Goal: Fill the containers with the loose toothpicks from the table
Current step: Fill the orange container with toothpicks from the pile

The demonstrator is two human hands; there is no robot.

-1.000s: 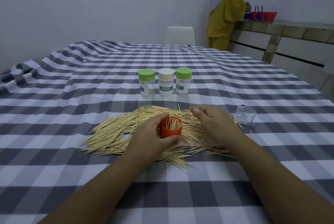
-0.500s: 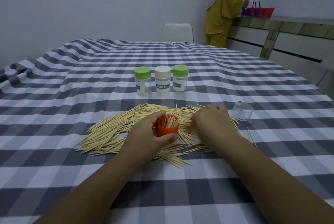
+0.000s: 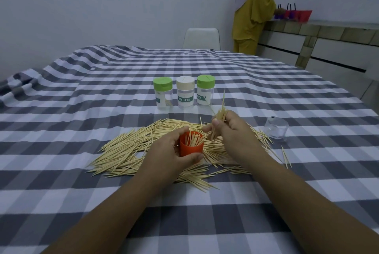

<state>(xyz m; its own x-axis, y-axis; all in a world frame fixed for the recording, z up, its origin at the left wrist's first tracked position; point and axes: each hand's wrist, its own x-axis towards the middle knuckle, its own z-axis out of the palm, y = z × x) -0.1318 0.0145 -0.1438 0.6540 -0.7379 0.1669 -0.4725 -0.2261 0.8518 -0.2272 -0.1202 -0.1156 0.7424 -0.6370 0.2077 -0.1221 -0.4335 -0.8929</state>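
Toothpicks going into the orange cup

The left hand (image 3: 172, 151) grips the orange cup (image 3: 191, 148); the right hand (image 3: 231, 130) pinches a toothpick bundle (image 3: 220, 116) just beside the cup's rim, above the loose pile (image 3: 131, 149).

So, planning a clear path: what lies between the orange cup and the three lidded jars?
Head view: loose toothpicks, then bare checked cloth.
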